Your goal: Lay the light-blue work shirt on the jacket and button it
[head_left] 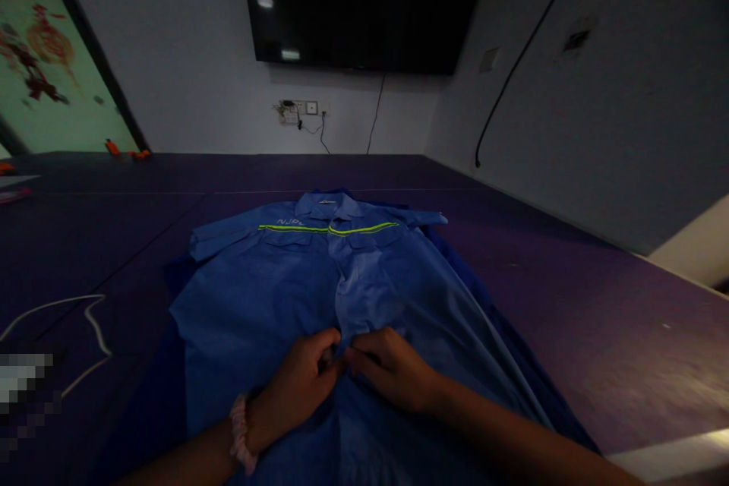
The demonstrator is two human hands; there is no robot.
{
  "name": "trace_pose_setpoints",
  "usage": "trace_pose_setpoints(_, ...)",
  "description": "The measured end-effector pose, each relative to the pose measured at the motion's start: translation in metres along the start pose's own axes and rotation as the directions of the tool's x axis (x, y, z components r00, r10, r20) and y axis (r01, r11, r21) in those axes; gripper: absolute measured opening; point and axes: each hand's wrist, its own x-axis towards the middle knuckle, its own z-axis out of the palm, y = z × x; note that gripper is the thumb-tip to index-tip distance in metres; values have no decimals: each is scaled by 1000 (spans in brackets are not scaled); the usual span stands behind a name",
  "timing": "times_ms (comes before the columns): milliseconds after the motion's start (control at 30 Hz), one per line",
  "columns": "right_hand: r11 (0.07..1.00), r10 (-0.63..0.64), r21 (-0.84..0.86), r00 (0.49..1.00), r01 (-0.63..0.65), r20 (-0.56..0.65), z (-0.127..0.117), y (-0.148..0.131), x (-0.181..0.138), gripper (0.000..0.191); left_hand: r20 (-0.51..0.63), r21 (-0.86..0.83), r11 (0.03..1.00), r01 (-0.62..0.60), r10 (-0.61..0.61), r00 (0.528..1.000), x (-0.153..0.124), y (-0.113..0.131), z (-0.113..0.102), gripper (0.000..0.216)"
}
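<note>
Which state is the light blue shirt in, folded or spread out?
Spread out: the light blue shirt lies front up, sleeves out to both sides, collar at the far end.

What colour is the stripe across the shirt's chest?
The stripe is yellow-green; the head view shows it.

Indoor rm, home or office type, can't tell which. Evidence: big flat black rectangular TV mounted on plain grey-white painted wall; white plastic socket plates w/ small black plug below; pale-green translucent panel w/ red ornaments at far L; dark purple flat seamed surface running to the walls, floor or platform unclear.
</note>
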Motion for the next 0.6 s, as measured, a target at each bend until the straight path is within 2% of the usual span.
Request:
trace_pose_setpoints(67, 1000, 1, 6, 1000, -1, -4, -2, 1, 0, 29, 50, -161, 985, 58, -50, 997, 0, -2, 0, 7)
trace_pose_setpoints(167, 1000, 2, -19, 1000, -3, -14, -5, 4, 1, 29, 135, -393, 906, 157, -112, 985, -1, -2, -1, 15)
trace_pose_setpoints(267, 997, -17, -81, 999, 13, -49, -10, 9, 3, 31, 196, -499, 834, 236, -156, 968, -5, 4, -2, 24)
trace_pose_setpoints(333, 991, -39, -131, 996, 28, -81, -13, 13, 5, 34, 258, -497, 814, 302, -193, 947, -9, 10, -5, 32)
trace_pose_setpoints(433, 977, -54, -214, 990, 24, -134, -20, 13, 8, 35, 432, -397, 825, 403, -219, 875, -15, 18, -11, 38)
trace_pose_setpoints(533, 966, -53, -260, 979, 0, -196, -31, -3, 4, 31, 617, -243, 865, 439, -211, 758, -19, 21, -16, 35)
trace_pose_setpoints(600, 964, -39, -265, 981, -13, -189, -37, -23, -7, 26, 696, -148, 891, 429, -215, 685, -22, 19, -15, 34)
